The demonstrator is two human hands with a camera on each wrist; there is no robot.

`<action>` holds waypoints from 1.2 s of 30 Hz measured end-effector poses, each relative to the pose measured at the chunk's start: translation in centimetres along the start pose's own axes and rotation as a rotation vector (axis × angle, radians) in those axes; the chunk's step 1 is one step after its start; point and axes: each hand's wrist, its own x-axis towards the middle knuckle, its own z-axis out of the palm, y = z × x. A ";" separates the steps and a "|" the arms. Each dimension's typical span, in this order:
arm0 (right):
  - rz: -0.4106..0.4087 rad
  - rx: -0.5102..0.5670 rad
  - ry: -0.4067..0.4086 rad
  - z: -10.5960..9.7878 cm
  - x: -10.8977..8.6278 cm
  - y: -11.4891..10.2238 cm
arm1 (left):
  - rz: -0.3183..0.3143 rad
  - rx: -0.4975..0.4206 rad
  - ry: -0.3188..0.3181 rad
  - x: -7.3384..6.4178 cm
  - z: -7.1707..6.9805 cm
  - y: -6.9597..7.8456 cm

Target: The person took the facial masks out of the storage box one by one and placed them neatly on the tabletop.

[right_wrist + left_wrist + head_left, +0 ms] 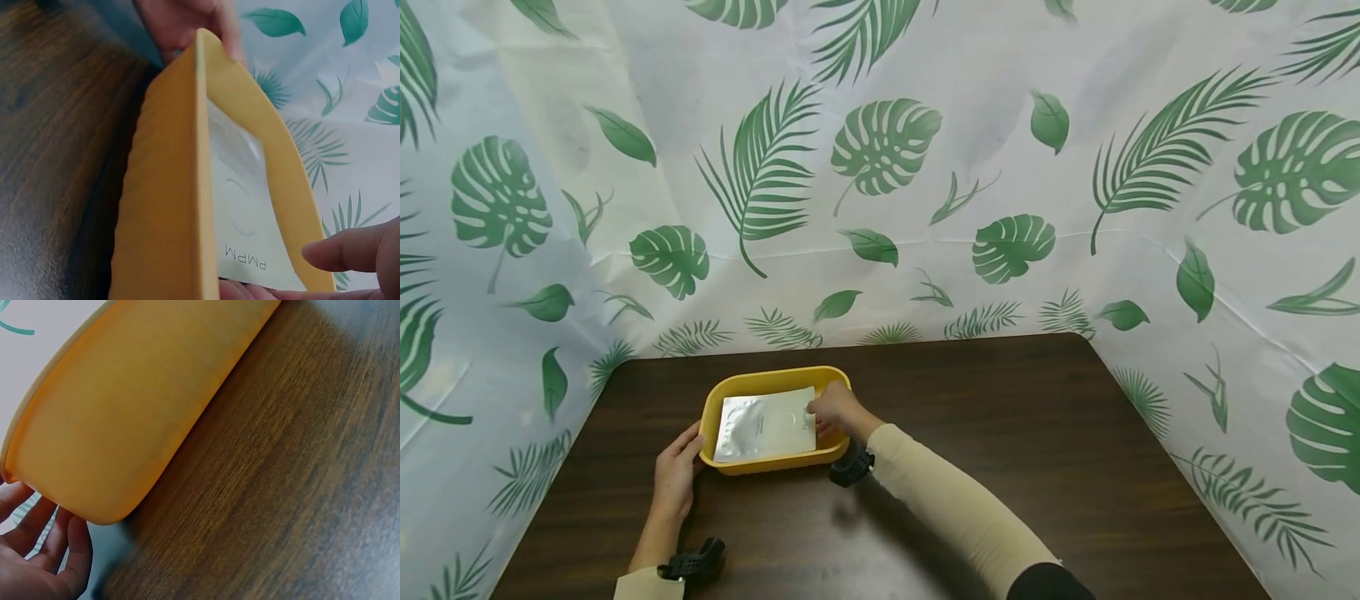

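Observation:
A yellow plastic basket [752, 469] with rounded corners stands on the table's far left part. Inside it lies a flat, silvery-white foil packet [766, 425] with small print and the letters PMPM near its right end. My left hand [673, 477] holds the basket's left end, fingers at the rim; in the left wrist view its curled fingers [78, 550] are at the basket's corner. Reaching into the right end, my right hand [838, 408] grips the packet's right edge. In the right wrist view the thumb [340, 249] is above that edge, with fingers below it.
The dark wood-grain table [1000, 433] extends right of the basket and towards me. Behind it hangs a white sheet [925, 208] with green leaf prints, which also runs along both sides. A black band [696, 562] with a camera sits on each wrist.

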 end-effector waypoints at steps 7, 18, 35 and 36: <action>-0.017 0.072 0.031 0.6 0.0 -0.3 | -0.008 -0.011 0.011 0.2 -0.1 -0.1; -0.012 0.057 0.012 1.8 0.7 0.0 | -0.016 -0.002 -0.023 0.1 -0.3 0.0; -0.048 0.118 0.115 2.2 0.7 -0.1 | 0.012 0.020 -0.031 0.3 -0.4 0.0; -0.041 0.127 0.124 2.2 0.7 -0.1 | 0.009 0.027 -0.031 0.2 -0.4 -0.1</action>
